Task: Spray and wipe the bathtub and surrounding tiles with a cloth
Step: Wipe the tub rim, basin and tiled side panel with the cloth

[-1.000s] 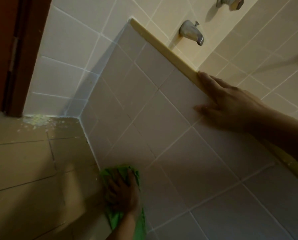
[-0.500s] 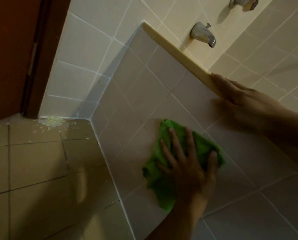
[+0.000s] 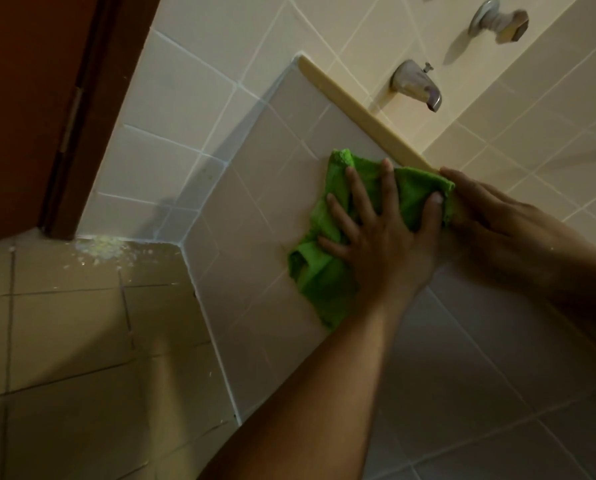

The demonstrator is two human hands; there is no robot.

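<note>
A bright green cloth (image 3: 324, 275) lies flat against the grey tiled side of the bathtub (image 3: 255, 220), just under the yellowish tub rim (image 3: 352, 109). My left hand (image 3: 383, 244) presses on the cloth with its fingers spread and straight, the thumb pointing toward the rim. My right hand (image 3: 490, 209) rests on the rim beside the cloth's upper corner, fingers laid out along the edge. No spray bottle is in view.
A metal spout (image 3: 416, 84) and a tap handle (image 3: 497, 20) stick out of the cream wall tiles above the tub. A dark wooden door frame (image 3: 92, 116) stands at the left. Pale crumbs (image 3: 102, 245) lie in the corner of the tiled floor (image 3: 64, 341).
My left hand has swept the cloth from the bottom of the tub side, near the floor, up to just under the rim beside my right hand. The right hand stayed on the rim.
</note>
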